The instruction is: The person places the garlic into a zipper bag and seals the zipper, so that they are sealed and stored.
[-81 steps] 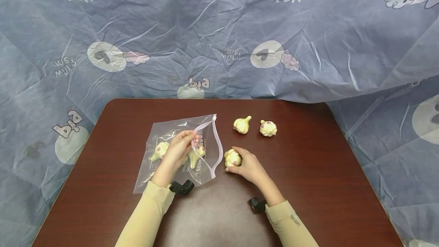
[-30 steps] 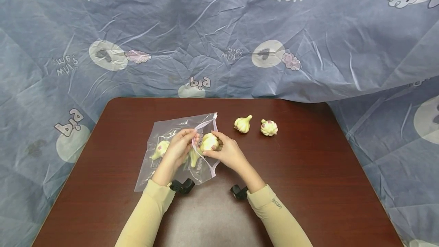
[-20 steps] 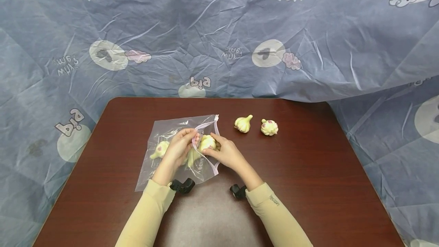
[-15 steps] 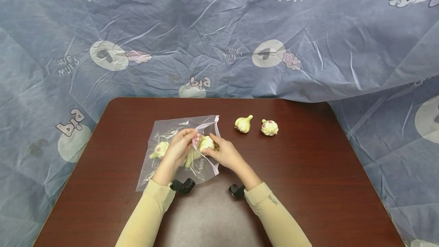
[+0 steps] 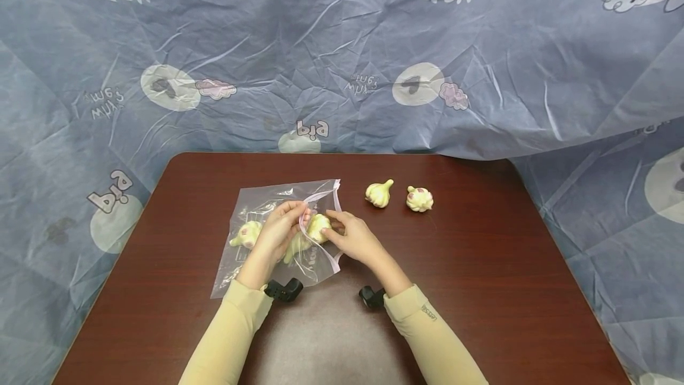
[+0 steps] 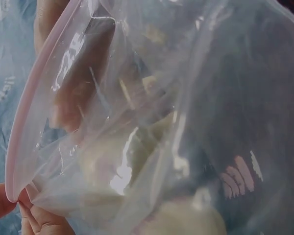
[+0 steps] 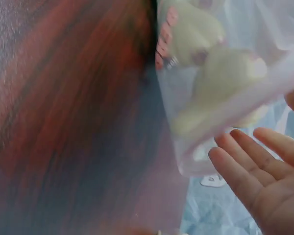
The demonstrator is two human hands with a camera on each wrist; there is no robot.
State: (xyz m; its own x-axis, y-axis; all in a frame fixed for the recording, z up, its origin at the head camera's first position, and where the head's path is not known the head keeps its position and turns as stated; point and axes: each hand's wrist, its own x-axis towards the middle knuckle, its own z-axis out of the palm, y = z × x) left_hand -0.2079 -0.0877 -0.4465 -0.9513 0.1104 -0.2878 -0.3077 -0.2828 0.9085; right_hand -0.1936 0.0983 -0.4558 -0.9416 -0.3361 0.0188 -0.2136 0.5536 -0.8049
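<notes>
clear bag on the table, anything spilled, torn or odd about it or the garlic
Nothing stands out: no tear or spill shows. The bag is open at its mouth; two loose garlic bulbs look intact on the table.

Blue cartoon-print sheeting (image 5: 299,34) screened a reddish-brown worktop (image 5: 475,266) on three sides like a booth; the room's kind could not be told.

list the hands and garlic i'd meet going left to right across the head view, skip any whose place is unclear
Leftmost bagged garlic bulb, left hand, garlic bulb between the hands, right hand, long-stemmed loose garlic bulb, purple-marked loose garlic bulb.
</notes>
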